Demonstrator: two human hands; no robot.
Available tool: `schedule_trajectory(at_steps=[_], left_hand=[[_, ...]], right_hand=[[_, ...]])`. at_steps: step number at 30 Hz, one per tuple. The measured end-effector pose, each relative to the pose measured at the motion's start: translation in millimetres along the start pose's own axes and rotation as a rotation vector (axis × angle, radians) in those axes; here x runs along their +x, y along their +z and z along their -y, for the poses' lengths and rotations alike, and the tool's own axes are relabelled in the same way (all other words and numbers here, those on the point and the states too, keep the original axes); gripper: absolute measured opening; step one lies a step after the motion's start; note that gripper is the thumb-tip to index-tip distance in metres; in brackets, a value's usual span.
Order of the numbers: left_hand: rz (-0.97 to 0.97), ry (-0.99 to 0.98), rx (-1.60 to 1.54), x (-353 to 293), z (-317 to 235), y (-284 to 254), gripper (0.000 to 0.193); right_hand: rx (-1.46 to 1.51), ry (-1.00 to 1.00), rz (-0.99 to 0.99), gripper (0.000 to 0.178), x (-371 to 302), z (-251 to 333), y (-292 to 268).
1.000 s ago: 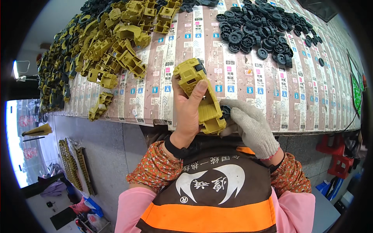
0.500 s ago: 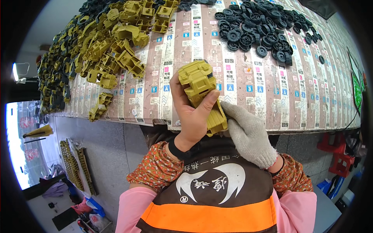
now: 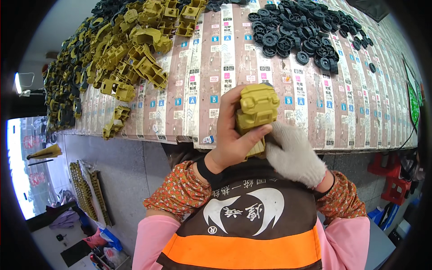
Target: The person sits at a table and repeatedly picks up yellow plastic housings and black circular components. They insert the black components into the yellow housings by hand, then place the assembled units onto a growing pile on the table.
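Observation:
Over the table's near edge, my bare left hand [image 3: 235, 137] is closed around a mustard-yellow plastic toy truck [image 3: 258, 104], its thumb lying across the lower part. One end of the truck is tipped up toward me, and a small dark part shows at its far rim. My right hand [image 3: 294, 155], in a pale knitted glove, is closed against the truck's lower right side. Its fingertips are partly hidden behind the truck, so exactly what they press on cannot be seen.
Yellow truck shells [image 3: 146, 67] are heaped at the left of the table, with dark parts [image 3: 65, 92] among them farther left. Black toy wheels [image 3: 297, 33] lie piled at the back right. One yellow shell [image 3: 116, 122] sits near the front edge. Red stools [image 3: 396, 186] stand below, right.
Both hands have shifted slightly to the right with the truck. The truck has tilted, so its end now faces up toward me and its long side is foreshortened.

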State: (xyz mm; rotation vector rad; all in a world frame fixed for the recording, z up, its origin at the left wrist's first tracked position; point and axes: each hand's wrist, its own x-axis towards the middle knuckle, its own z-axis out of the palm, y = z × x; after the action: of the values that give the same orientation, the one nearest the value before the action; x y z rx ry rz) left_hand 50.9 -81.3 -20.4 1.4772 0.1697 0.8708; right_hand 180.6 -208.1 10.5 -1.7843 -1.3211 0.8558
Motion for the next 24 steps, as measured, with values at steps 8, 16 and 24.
schedule_trajectory(at_steps=[8, 16, 24], left_hand=[[0.397, -0.402, 0.357, 19.4, -12.8, -19.1, 0.092], [0.119, -0.905, -0.674, 33.1, -29.3, -47.1, 0.088], [-0.171, -0.646, -0.511, 30.4, -5.0, -17.9, 0.069]], right_hand=[[0.336, -0.097, -0.21, 0.049, 16.4, 14.4, -56.8], [0.696, 0.252, -0.105, 0.036, 0.1, -16.6, -64.3], [0.404, 0.318, -0.104, 0.025, -2.7, 10.2, -59.1]])
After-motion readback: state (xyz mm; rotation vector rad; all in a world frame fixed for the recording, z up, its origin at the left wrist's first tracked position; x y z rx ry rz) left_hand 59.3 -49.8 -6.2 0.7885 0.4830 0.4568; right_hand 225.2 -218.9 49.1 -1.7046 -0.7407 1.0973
